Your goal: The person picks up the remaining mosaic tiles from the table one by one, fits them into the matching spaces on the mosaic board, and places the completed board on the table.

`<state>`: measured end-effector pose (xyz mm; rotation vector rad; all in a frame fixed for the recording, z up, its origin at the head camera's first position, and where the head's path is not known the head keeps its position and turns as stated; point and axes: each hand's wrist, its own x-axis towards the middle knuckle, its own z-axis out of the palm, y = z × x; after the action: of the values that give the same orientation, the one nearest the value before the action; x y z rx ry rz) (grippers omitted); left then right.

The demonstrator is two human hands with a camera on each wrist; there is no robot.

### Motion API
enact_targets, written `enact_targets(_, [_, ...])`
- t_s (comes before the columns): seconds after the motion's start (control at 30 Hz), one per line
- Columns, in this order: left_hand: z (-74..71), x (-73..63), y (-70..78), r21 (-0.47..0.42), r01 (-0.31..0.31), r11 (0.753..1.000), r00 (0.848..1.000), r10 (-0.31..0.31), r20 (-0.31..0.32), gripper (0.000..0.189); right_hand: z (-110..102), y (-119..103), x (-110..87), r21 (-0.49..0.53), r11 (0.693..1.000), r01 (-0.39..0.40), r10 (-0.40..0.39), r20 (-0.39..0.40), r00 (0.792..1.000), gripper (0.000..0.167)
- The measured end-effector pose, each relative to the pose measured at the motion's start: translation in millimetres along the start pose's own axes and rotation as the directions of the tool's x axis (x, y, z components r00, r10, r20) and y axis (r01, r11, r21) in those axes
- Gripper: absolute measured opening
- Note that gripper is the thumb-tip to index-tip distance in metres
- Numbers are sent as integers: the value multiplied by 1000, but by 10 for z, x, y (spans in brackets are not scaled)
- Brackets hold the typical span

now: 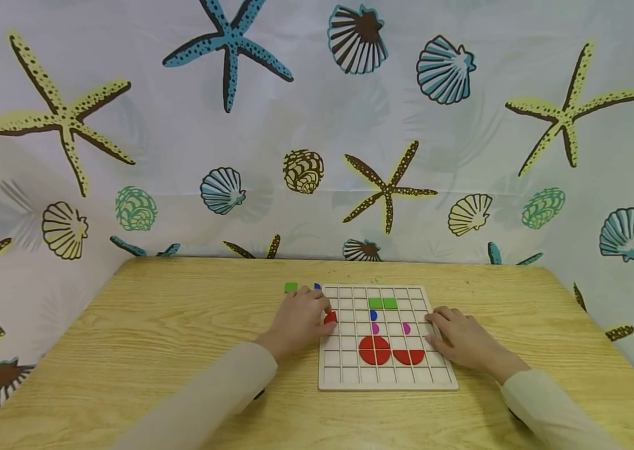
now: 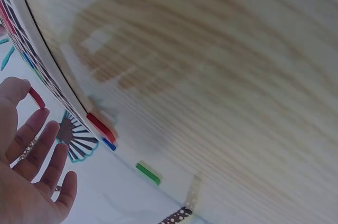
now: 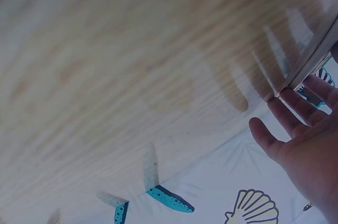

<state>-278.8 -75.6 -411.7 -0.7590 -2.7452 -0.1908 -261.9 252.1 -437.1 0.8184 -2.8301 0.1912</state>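
Red playing piece (image 1: 330, 319) pinched in the left hand at the left edge of the white grid board (image 1: 384, 386), lower centre of the frame.
The left hand (image 1: 297, 319) grips it between thumb and forefinger; the right hand (image 1: 463, 337), lower right, holds nothing, its fingers loosely extended at the board's right edge. The step in hand looks like bringing this piece in from the left. Green squares (image 1: 382, 303), a red disc (image 1: 375, 350) and a red half-disc (image 1: 409, 357) already sit on the grid; a loose green piece (image 1: 291, 287) and a blue piece (image 1: 317, 286) lie beyond the left hand, with a second red piece (image 2: 100, 127) near the middle of the left wrist view. My judgement: the next move calls for turning the held piece to match a cell's corner.
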Motion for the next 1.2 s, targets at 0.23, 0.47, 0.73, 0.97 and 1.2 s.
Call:
enact_targets(0.23, [10,61,183,-17,-27,999,999,27,17,26,-15,-1,9,9,1000,-2,2,5,1000,38])
enact_targets(0.47, [24,136,389,-38,-56,998,998,57,38,25,-22,-4,16,12,1000,-2,2,5,1000,37])
enact_targets(0.73, [88,219,616,-26,-83,996,995,84,49,25,-20,3,14,16,1000,-7,7,10,1000,38])
enact_targets(0.97, [99,265,805,-47,-93,995,991,97,96,26,-18,7,16,18,1000,-19,19,26,999,38])
enact_targets(1.2, [112,305,921,-11,-116,993,988,116,106,28,-14,0,8,17,1000,-23,23,24,999,37])
